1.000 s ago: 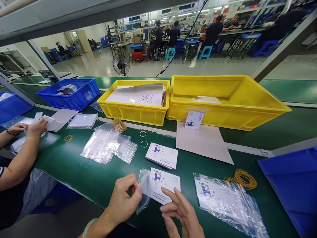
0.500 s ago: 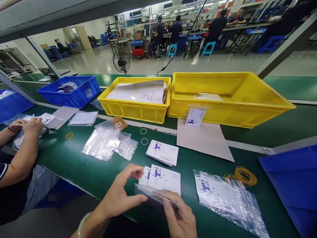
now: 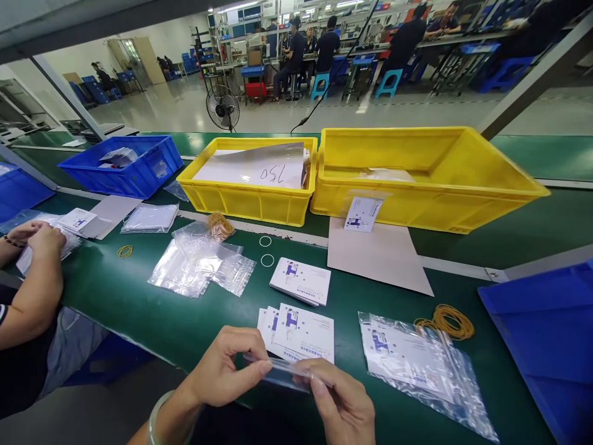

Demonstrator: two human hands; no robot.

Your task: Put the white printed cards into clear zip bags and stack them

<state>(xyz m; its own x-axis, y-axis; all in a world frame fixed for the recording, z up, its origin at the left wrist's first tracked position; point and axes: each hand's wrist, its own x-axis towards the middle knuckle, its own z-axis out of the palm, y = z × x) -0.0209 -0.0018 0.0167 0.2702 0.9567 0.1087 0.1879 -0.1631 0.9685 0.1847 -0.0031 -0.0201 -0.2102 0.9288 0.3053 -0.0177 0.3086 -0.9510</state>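
Note:
Between my two hands is a clear plastic bag (image 3: 288,371), stretched level over the table's near edge. My left hand (image 3: 234,364) pinches one end between thumb and fingers. At the other end, my right hand (image 3: 340,395) grips it with thumb and bent fingers. Just beyond the bag lie fanned white printed cards (image 3: 308,330), partly behind my hands. A second stack of printed cards (image 3: 301,279) sits farther back. To the right, printed cards in clear bags (image 3: 407,358) lie by a coil of rubber bands (image 3: 451,322).
A pile of clear bags (image 3: 197,262) and a bag of rubber bands (image 3: 220,227) lie mid-left. Yellow bins (image 3: 245,207) line the back, with grey cardboard (image 3: 380,259) before one. A blue bin (image 3: 542,340) stands right. At left, a co-worker's hands (image 3: 44,238) handle a bag.
My left hand has closed from an open, spread pose onto the bag's left end. The bag is now held between both hands. The view has shifted slightly.

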